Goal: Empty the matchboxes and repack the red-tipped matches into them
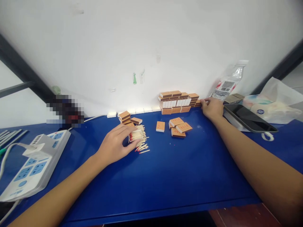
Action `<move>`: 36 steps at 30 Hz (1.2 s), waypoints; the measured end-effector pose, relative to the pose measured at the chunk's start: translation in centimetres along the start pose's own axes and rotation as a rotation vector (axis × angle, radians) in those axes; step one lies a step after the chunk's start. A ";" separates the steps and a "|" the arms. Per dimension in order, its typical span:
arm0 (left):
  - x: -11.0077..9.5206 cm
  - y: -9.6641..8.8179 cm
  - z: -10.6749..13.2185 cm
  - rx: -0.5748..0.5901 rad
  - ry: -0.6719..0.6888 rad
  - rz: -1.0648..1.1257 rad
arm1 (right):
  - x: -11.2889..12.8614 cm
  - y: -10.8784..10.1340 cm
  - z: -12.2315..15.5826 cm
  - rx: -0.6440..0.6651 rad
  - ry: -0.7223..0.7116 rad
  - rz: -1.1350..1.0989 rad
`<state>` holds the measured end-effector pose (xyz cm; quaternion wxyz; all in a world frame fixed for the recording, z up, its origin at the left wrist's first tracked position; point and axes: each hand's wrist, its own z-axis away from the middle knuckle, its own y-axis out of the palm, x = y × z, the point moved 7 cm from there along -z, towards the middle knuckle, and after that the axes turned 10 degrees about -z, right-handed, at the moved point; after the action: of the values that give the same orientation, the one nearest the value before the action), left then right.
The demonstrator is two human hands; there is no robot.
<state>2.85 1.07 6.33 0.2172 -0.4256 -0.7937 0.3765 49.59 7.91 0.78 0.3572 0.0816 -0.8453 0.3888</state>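
Note:
A loose pile of red-tipped matches [139,136] lies on the blue table, some of it hidden by my left hand [117,141]. That hand rests at the pile's left side, its thumb and fingers apart and curved around the matches. At the back, orange-and-brown matchboxes [176,109] are stacked against the wall, with a row of white box ends in the middle. My right hand [212,107] reaches to the stack's right end. Its fingertips are closed on a matchbox [198,103] there.
Several matchboxes [181,127] lie in front of the stack, with a single matchbox [160,126] beside them. A clear bottle [228,83], a phone [249,117] and a plastic bag [276,104] sit at right. At left is a power strip [44,164].

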 end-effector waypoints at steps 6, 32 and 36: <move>-0.4 -0.5 -0.1 -0.027 0.023 -0.032 | 1.2 -0.8 0.8 -0.056 0.025 0.110; -2.0 -0.5 0.1 -0.067 0.070 0.165 | 23.1 3.7 20.5 0.817 -0.491 -0.490; -1.8 0.3 0.3 -0.016 0.051 0.187 | 22.5 5.0 21.0 0.909 -0.376 -0.546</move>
<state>3.80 -0.46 5.84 0.1977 -0.5091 -0.7476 0.3779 19.72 -0.55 3.49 0.2168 0.5110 -0.5903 0.5860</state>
